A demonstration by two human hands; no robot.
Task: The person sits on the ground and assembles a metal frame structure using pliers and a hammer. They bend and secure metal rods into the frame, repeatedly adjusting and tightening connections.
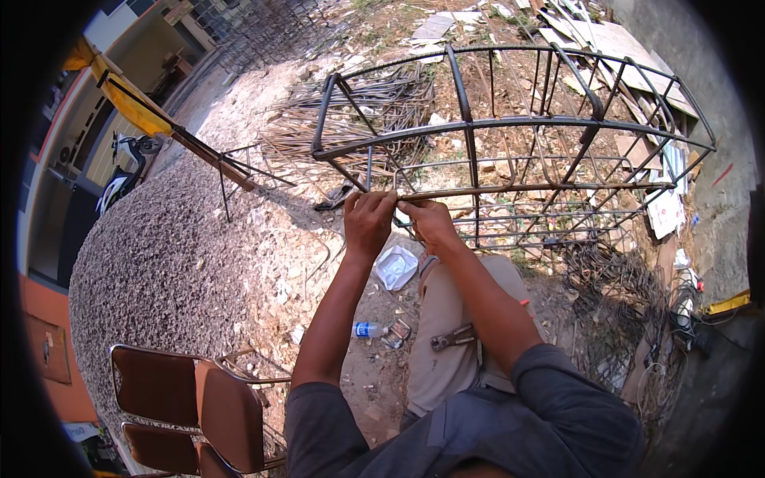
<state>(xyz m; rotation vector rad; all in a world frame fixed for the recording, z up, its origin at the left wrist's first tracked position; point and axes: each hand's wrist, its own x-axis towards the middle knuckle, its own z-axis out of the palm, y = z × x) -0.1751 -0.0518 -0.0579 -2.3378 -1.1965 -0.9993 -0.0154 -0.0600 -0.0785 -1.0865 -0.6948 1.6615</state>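
The left hand (368,217) and the right hand (429,223) are both closed around a thin rusty steel bar (510,190) on a big dark metal rod cage (510,135), above the dirt ground (319,263).

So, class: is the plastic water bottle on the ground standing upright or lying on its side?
Lying on its side: the plastic water bottle rests lengthwise on the dirt ground, its long axis running across the picture.

Both hands, left hand (368,221) and right hand (429,224), raised together (fingers curled shut).
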